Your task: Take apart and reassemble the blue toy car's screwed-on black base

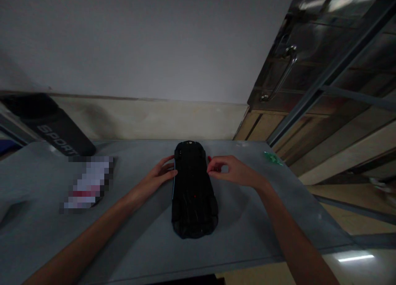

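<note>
A black toy car (193,186) lies upside down on the grey table, its dark underside and wheels facing up. A tiny red spot shows on that underside. My left hand (162,172) rests against the car's left side, thumb and fingers closed on its edge. Beside the opposite edge, my right hand (227,169) is closed in a pinch, its fingertips close to or touching the car. A small bit of red shows by those fingertips, but what they hold is too dark and small to make out.
A black bottle (58,126) marked SPORT stands at the table's (139,243) back left. Next to it lies a blurred-out white and red item (89,182). A small green packet (272,158) is near the right edge. Behind rises a wall (154,50); a metal door handle (281,76) is at right.
</note>
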A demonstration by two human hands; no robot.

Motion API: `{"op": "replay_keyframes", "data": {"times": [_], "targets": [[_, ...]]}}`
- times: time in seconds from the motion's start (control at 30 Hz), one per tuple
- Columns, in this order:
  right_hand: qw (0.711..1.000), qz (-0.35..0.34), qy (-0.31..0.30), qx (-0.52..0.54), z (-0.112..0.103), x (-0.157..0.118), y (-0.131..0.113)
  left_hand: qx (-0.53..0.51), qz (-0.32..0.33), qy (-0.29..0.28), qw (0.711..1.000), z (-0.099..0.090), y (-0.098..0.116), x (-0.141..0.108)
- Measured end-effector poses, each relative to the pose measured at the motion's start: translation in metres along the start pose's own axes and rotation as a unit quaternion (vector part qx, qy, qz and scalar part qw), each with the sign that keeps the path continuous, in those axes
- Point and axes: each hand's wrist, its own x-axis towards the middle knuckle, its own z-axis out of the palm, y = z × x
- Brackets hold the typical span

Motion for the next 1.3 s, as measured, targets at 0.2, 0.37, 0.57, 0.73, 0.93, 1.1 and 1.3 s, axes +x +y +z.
{"op": "replay_keyframes", "data": {"times": [0.2, 0.37, 0.57, 0.73, 0.93, 1.1, 1.3], "targets": [[1.000, 0.006, 0.000, 0.021, 0.008, 0.002, 0.002, -0.008, 0.006, -0.002, 1.000, -0.001, -0.003, 0.002], [0.997, 0.009, -0.015, 0.069, 0.010, 0.004, 0.007, 0.006, 0.009, 0.007, 1.000, 0.000, 0.001, -0.001], [0.993, 0.016, -0.024, 0.113, 0.013, 0.008, 0.014, 0.004, 0.007, -0.004, 1.000, 0.000, 0.001, -0.002], [0.992, 0.019, -0.017, 0.125, 0.016, 0.010, 0.013, 0.005, 0.006, 0.011, 1.000, 0.001, 0.002, -0.002], [0.992, 0.024, -0.014, 0.127, 0.017, 0.012, 0.013, -0.005, 0.011, 0.001, 1.000, 0.000, -0.001, 0.000], [0.992, 0.018, -0.015, 0.127, 0.019, 0.012, 0.017, 0.003, 0.012, -0.005, 1.000, 0.001, 0.000, 0.000], [0.990, 0.017, -0.004, 0.138, 0.021, 0.016, 0.021, 0.003, 0.004, -0.003, 1.000, 0.002, 0.001, 0.000]]}}
